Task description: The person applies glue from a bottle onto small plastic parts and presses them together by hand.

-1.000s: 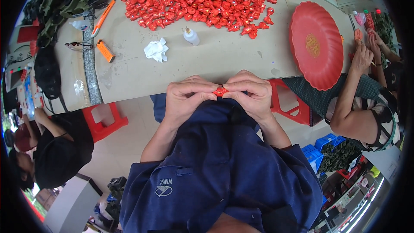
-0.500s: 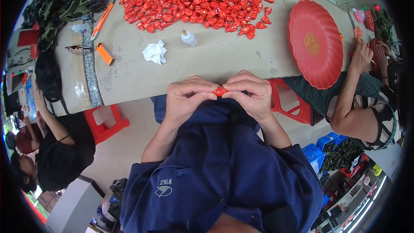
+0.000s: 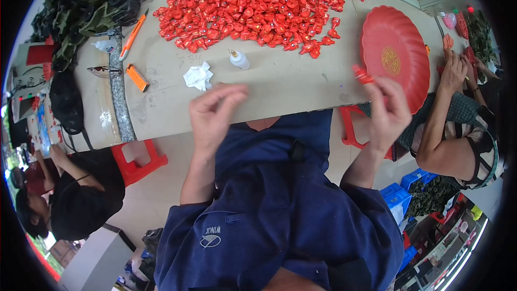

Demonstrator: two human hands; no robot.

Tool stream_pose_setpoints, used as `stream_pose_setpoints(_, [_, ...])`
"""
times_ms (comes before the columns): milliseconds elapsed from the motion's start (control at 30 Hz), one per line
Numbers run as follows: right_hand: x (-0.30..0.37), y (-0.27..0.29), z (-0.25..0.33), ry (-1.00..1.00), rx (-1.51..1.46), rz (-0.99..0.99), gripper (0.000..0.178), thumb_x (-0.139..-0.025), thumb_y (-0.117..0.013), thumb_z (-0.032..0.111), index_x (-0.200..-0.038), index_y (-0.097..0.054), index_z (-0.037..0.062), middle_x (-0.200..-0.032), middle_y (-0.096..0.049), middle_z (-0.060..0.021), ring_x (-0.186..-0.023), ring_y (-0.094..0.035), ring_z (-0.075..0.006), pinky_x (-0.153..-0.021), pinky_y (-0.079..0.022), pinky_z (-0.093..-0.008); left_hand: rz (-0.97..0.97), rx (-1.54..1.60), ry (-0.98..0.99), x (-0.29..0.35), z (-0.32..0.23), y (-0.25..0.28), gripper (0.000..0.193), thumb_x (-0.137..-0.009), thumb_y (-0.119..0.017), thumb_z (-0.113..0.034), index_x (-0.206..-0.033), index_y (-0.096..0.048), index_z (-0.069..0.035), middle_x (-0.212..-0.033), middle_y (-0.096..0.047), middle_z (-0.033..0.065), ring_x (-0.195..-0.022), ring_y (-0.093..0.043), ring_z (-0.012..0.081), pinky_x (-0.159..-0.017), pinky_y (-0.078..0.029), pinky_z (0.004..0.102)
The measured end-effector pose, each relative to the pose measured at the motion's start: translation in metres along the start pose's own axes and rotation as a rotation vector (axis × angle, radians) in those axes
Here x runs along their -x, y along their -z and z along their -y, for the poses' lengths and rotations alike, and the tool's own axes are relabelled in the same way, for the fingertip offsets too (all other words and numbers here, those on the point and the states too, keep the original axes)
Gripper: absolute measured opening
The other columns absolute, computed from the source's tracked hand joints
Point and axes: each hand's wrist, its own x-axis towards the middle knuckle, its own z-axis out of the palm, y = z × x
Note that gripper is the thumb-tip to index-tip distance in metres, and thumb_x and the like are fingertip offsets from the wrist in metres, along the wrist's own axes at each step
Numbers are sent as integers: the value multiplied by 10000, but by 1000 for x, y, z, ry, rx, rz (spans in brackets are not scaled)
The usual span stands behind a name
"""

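My right hand [image 3: 386, 109] is raised near the table's front edge, pinching a small red piece [image 3: 362, 74] at its fingertips, just left of a round red plate [image 3: 396, 54]. My left hand [image 3: 212, 114] hovers empty with fingers apart, below a crumpled white tissue [image 3: 198, 76]. A large heap of small red pieces [image 3: 258, 8] covers the far part of the tan table [image 3: 291, 83]. A small white bottle [image 3: 238, 59] stands in front of the heap.
An orange cutter [image 3: 137, 77] and an orange pen [image 3: 132, 36] lie at the table's left. Another person's arm [image 3: 439, 118] reaches to the table at right. Red stools [image 3: 139, 159] stand under the table; a person in black [image 3: 75, 194] sits lower left.
My hands, which held the red piece together at my chest, have parted. The right hand has moved right and up with the piece toward the red plate; the left has let go.
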Motion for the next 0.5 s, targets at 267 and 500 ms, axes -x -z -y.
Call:
stream_pose_setpoints(267, [-21, 18, -27, -176, 399, -16, 145, -732, -643, 60, -860, -631, -9, -761, -612, -76, -651, -534, -118, -588, -420, -225, -269, -984, -440, -76, 7, 17, 193, -728, -644, -86, -915, -642, -43, -826, -592, 97, -752, -525, 218, -700, -427, 306])
stream_pose_setpoints(500, [-9, -11, 2, -70, 67, 48, 179, -719, -649, 72, -883, -630, 4, -823, -600, -96, -677, -550, -138, -601, -440, -246, -289, -792, -389, -75, -10, 19, 158, -723, -622, -8, -881, -619, -10, -856, -595, 92, -757, -534, 198, -695, -441, 283])
